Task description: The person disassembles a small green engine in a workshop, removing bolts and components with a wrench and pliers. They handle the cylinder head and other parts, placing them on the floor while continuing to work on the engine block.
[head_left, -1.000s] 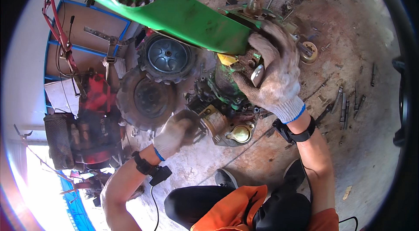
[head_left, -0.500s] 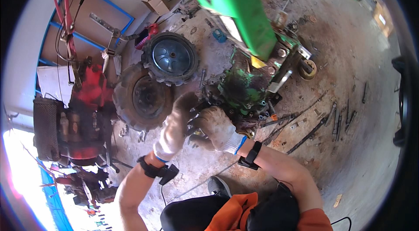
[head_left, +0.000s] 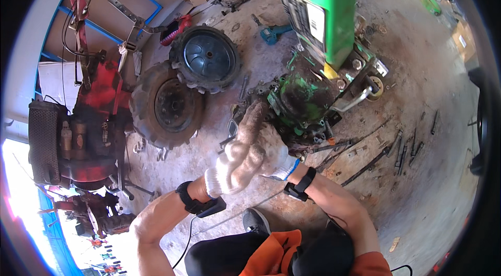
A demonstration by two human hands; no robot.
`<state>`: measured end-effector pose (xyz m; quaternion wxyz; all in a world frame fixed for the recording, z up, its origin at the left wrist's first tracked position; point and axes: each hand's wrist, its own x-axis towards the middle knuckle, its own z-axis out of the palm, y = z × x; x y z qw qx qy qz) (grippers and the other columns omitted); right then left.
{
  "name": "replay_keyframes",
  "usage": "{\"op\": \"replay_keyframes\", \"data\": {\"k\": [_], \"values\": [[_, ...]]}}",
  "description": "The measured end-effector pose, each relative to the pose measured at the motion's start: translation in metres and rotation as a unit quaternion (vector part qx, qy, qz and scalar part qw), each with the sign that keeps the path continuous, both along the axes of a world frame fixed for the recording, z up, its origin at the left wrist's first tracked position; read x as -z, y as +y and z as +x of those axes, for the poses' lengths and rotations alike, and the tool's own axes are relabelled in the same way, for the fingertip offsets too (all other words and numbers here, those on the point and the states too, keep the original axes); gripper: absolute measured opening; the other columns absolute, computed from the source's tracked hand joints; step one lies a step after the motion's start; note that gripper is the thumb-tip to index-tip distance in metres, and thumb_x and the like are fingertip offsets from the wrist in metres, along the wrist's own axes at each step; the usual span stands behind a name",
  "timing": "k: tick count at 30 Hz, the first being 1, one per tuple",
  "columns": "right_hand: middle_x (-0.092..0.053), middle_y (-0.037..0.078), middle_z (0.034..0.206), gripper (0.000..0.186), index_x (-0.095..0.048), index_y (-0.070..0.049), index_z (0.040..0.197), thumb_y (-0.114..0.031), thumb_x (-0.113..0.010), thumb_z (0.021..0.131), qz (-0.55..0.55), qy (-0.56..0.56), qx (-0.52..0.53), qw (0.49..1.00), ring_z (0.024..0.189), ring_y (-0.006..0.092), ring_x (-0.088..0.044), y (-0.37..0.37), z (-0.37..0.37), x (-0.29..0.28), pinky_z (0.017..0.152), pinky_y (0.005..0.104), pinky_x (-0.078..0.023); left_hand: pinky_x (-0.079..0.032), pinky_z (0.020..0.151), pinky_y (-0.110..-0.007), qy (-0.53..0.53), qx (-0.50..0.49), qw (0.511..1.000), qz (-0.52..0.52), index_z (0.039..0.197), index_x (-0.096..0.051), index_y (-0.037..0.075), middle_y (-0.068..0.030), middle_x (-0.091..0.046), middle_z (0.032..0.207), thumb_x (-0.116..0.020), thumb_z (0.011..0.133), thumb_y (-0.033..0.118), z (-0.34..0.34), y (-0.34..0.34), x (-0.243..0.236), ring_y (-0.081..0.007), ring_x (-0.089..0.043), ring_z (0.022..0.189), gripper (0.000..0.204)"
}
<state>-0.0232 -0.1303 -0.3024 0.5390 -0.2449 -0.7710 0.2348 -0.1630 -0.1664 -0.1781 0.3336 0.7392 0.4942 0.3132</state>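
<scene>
My left hand [head_left: 237, 164], in a soiled white knit glove, lies across the front of my right hand. Its lower fingers are curled in and one dark-stained finger points up towards the machine; whatever they grip is hidden. My right hand [head_left: 275, 152], gloved the same way, is pressed close behind it, with most of its fingers covered. Both are just in front of the greasy green-and-black gearbox housing [head_left: 302, 96] of a machine with a tall green cover [head_left: 339, 25]. Dark metal parts [head_left: 237, 114] lie beside the stained finger.
Two treaded wheels, one with a dark rim [head_left: 209, 54] and one brown with dust [head_left: 167, 104], lie left of the gearbox. Beyond them is a teal power drill [head_left: 271, 33]. A red machine [head_left: 102, 98] stands at left. Several metal rods and bolts [head_left: 402, 151] lie on the right floor.
My left hand has moved right and now overlaps my right hand; before, the two were side by side with a gap between. The view has shifted, showing more of the drill.
</scene>
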Motion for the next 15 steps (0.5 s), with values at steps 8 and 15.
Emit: {"op": "replay_keyframes", "data": {"k": [8,15], "values": [[-0.070,0.012,0.109,0.025,-0.074,-0.011,0.088,-0.027,-0.091,0.078,0.018,0.044,-0.015,0.999,0.110,0.0397,-0.069,-0.003,0.038,-0.007,0.101,0.0559,-0.056,-0.048,0.121,-0.054,0.153,-0.021,0.986,0.059,0.160,-0.052,-0.006,-0.0366,-0.055,0.158,-0.059,0.112,0.056,-0.029,-0.002,-0.031,-0.0526,-0.057,0.148,0.079],[-0.073,0.010,0.105,0.028,-0.078,-0.009,0.115,-0.015,-0.083,0.089,-0.200,0.030,-0.048,0.978,0.095,0.0288,-0.074,-0.022,0.076,0.024,0.081,0.0430,-0.061,-0.047,0.122,-0.057,0.104,-0.137,0.977,0.130,0.144,-0.066,-0.006,-0.0339,-0.064,0.149,-0.065,0.108,0.032,-0.031,-0.053,0.018,-0.0538,-0.060,0.143,0.053]]}}
